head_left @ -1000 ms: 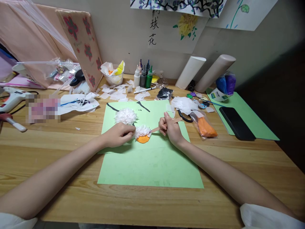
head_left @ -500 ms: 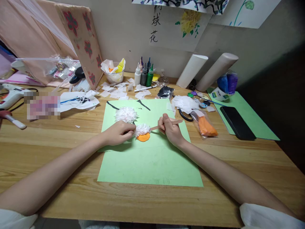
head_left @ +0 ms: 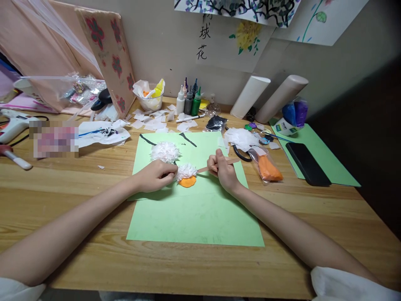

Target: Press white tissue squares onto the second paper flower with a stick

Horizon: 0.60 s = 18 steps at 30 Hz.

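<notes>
- Two overlapping sheets of green paper (head_left: 196, 219), flat on the table (head_left: 188, 269), back from its front edge; probably light and prone to sliding or creasing, so best pinned near a corner.
- Left hand (head_left: 156, 174), toward the left edge of the upper sheet, fingers curled at the left side of the small white puff (head_left: 187, 170); tips hidden, so cannot tell whether clamped on anything.
- Right hand (head_left: 224, 171), near the sheets' right edge, fingers clamped around a flat wooden stick (head_left: 203, 169); likely light and stiff, best gripped mid-length; tip at the small white puff's right side.
- Large white puff (head_left: 165, 151), nearer the upper sheet's left edge; probably feather-light, easily crushed, best held low.
- Small white puff, between both hands; likely just as soft, best steadied at its base.
- Orange piece (head_left: 187, 182), against the small white puff's front; perhaps pliable, best touched at its rim.
</notes>
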Available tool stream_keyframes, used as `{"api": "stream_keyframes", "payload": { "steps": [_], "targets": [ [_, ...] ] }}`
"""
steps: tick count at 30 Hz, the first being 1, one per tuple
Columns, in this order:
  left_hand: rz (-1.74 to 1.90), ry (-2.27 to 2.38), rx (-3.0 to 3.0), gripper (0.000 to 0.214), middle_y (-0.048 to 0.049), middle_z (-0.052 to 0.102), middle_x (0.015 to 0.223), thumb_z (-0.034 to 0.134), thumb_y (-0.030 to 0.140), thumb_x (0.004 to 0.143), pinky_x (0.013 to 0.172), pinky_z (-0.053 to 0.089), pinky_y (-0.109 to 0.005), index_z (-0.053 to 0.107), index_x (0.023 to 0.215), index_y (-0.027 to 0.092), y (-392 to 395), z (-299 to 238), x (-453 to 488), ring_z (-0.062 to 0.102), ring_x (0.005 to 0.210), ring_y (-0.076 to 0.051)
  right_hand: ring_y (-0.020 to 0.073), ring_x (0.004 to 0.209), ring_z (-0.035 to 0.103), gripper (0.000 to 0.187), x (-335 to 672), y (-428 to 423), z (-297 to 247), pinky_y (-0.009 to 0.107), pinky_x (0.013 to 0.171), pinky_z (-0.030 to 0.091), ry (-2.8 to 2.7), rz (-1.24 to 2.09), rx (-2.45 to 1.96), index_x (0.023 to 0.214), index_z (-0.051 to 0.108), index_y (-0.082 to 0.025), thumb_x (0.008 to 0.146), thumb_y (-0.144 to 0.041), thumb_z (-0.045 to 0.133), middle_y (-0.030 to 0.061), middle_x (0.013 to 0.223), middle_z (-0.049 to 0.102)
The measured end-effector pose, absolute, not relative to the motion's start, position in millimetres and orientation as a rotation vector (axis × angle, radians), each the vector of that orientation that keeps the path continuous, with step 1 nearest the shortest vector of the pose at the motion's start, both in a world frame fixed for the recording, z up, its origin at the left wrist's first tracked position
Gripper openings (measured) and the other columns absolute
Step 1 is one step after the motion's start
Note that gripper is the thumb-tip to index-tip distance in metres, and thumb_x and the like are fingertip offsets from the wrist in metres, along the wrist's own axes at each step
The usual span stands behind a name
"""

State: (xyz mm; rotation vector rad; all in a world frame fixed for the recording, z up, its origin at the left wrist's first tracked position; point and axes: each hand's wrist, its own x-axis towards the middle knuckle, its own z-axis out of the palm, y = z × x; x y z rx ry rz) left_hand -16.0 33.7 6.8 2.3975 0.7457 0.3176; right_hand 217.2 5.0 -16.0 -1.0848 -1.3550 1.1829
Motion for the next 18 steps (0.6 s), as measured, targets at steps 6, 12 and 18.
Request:
{"api": "stream_keyframes", "payload": {
  "steps": [6, 12, 18],
  "targets": [
    [0.312, 0.749, 2.396, 0.016, 0.0053, 0.034, 0.05, 0.035, 0.018, 0.076, 0.051, 0.024, -0.023, 0.037, 0.06, 0.017, 33, 6, -15, 0.032, 0.047, -0.009, 0.0071, 0.041, 0.027, 0.06, 215, 2, -16, 0.025, 0.043, 0.018, -1.457, 1.192, -1.097, 0.048, 0.032, -0.019, 0.089, -0.063, 0.027, -0.0043, 0.045, 0.029],
    [0.316, 0.743, 2.366, 0.015, 0.0055, 0.034, 0.052, 0.035, 0.016, 0.076, 0.052, 0.026, -0.022, 0.037, 0.061, 0.018, 35, 5, -17, 0.032, 0.049, -0.009, 0.0082, 0.037, 0.027, 0.06, 229, 11, -14, 0.025, 0.04, 0.02, -1.376, 0.976, -1.072, 0.046, 0.033, -0.02, 0.091, -0.059, 0.024, -0.0044, 0.041, 0.029],
    [0.303, 0.746, 2.361, 0.015, 0.0053, 0.033, 0.052, 0.035, 0.016, 0.075, 0.052, 0.024, -0.023, 0.035, 0.06, 0.018, 34, 7, -17, 0.031, 0.049, -0.009, 0.0129, 0.057, 0.05, 0.033, 273, 42, -9, 0.025, 0.055, 0.037, -1.503, 0.404, -1.398, 0.067, 0.05, -0.02, 0.089, -0.043, 0.045, -0.0011, 0.063, 0.055]
  ]
}}
